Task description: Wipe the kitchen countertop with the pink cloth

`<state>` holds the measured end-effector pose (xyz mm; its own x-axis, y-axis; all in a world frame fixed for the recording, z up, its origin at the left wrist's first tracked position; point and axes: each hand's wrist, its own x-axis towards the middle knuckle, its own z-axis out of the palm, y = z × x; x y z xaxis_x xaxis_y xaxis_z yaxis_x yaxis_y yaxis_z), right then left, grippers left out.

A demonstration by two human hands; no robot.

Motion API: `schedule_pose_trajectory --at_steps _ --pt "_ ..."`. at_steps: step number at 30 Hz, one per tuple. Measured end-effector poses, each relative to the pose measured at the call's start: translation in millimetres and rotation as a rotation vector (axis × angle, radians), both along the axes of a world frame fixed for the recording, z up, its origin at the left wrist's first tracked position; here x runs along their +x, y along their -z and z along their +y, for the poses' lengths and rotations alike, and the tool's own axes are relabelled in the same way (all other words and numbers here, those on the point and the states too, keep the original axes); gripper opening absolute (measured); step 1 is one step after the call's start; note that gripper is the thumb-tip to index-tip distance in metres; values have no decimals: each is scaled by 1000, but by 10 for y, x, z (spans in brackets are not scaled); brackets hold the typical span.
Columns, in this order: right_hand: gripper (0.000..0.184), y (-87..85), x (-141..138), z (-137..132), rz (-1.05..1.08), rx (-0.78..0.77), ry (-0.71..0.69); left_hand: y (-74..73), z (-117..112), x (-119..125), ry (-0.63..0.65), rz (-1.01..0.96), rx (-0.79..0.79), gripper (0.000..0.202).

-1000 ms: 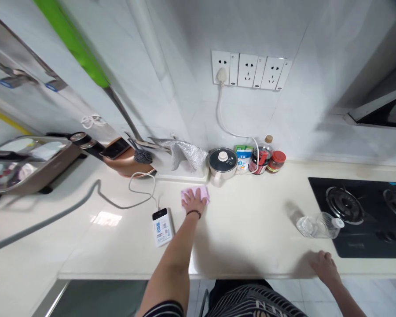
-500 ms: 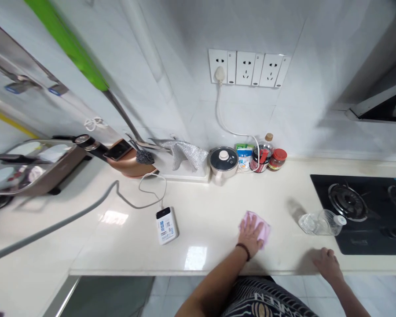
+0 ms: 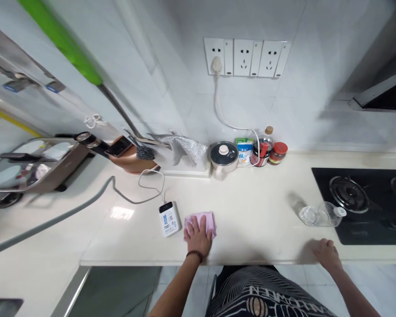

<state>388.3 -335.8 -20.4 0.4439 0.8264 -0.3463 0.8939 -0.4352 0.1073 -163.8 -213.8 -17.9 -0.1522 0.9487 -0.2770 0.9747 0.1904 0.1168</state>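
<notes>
1. At the far left we have a wide pan [image 3: 74,160] with a clear lid, standing on the pale counter [image 3: 257,198].
2. Next comes a copper-coloured pot [image 3: 127,164], near the wall.
3. In front of it we see a white device [image 3: 169,224] with a dark top end, a thin cable plugged into that end.
4. Just right of the device, a narrow gap between, the pink cloth [image 3: 211,220] lies flat on the counter. Our left hand [image 3: 198,240] presses down on it, palm down, fingers spread apart rather than closed around it.
5. Behind the cloth, toward the wall, we find a small lidded pot [image 3: 223,165], then a blue-and-white pouch [image 3: 244,156] and a red-lidded jar [image 3: 277,155].
6. Farther right, a clear bottle [image 3: 321,214] lies on its side, its capped end over the black stove [image 3: 359,235].
7. Nearer us than the bottle, our right hand [image 3: 328,255] is at the counter's front edge, fingers curled; we cannot tell whether they close on anything.
</notes>
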Motion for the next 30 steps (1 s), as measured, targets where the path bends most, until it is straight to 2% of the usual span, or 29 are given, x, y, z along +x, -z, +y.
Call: schedule_pose_trajectory --at_steps 2,4,6,9,14,18,20,23,25,27,30 --pt "45 -21 -27 7 -12 -37 -11 63 -339 -32 37 35 -17 67" --pt "52 -54 -65 23 -21 -77 3 117 -552 -28 98 58 -32 66" --pt "58 -81 -98 43 -25 -86 32 163 -632 38 174 66 -27 66" --pt "64 -99 -119 65 -10 -85 64 210 -580 289 323 27 -9 65" --pt "66 -125 -126 72 36 -55 109 201 -388 1064 708 -163 -74 69" --pt "66 -132 -136 56 72 -36 131 209 -272 1889 1092 -334 -94 77" --pt "66 -125 -140 44 80 -26 142 221 -194 2327 1182 -379 -71 77" --pt "68 -108 -139 28 91 2 146 211 8 2908 1139 -424 -63 76" --pt "68 -98 -135 21 92 5 145 176 217 3175 1072 -437 -95 76" --pt "68 -88 -128 16 94 -4 140 123 478 3309 998 -420 -126 75" --pt "67 -68 -115 8 105 -1 137 38 906 3246 839 -352 -142 74"
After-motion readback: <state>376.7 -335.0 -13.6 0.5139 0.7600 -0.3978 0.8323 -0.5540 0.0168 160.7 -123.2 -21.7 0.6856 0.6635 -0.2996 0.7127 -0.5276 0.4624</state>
